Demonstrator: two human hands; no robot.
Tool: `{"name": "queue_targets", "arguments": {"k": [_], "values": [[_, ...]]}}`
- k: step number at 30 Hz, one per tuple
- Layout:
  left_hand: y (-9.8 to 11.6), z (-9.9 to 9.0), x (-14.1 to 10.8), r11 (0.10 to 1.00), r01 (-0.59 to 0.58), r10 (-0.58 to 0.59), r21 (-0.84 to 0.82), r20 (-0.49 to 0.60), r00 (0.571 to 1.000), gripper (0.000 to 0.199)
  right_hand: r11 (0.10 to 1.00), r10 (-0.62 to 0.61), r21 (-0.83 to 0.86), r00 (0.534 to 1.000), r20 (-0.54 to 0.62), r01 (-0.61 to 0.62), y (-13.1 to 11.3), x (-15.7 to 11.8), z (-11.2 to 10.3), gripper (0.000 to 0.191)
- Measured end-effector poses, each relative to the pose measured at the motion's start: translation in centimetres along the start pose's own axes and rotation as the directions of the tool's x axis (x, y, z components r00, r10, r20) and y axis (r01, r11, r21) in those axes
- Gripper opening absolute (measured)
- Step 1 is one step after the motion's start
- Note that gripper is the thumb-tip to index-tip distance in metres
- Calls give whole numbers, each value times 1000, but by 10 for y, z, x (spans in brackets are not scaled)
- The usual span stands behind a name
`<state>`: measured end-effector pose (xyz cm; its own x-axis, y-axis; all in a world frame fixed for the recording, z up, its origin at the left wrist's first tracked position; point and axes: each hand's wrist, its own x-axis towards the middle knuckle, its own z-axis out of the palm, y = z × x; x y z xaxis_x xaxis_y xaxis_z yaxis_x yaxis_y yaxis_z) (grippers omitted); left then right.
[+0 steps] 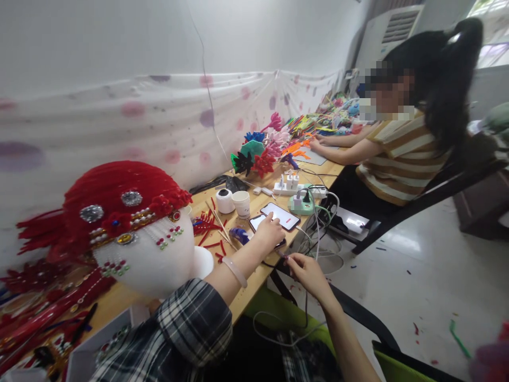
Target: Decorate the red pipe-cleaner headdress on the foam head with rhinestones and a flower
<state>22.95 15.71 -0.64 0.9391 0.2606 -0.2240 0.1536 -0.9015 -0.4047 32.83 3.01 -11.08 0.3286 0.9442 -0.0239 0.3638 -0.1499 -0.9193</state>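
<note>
My left hand, with a pale bangle on its wrist, reaches over two phones lying side by side. Its fingers are partly stretched out, with one fingertip at the lit screens. The farther phone shows a white screen; the nearer phone is partly hidden under the hand. At the table edge, my right hand pinches something small and thin that I cannot make out. Beside the left forearm stands a white head form wearing a red beaded headdress.
A blue glue gun, a paper cup and a white round container stand near the phones. Power strips trail cables off the edge. Craft flowers lie beyond. A co-worker handles orange pieces at right.
</note>
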Motion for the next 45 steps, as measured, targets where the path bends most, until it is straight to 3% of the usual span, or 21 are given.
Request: {"name": "queue_targets", "arguments": {"k": [8,18,30,45], "values": [[-5,-2,4,999,-17,19,-46,52,998,30,998,48,51,999,9,-48,11,4,-1,43],[0,-5,11,997,35,-31,-64,58,998,29,998,33,53,995,-99,-27,4,3,-6,41],[-4,-13,11,994,53,-40,-98,133,990,32,999,8,39,990,-144,-3,6,3,-3,42],[-2,-11,15,990,76,-65,-122,93,993,24,998,-44,-60,980,-192,33,4,4,-5,42]]}}
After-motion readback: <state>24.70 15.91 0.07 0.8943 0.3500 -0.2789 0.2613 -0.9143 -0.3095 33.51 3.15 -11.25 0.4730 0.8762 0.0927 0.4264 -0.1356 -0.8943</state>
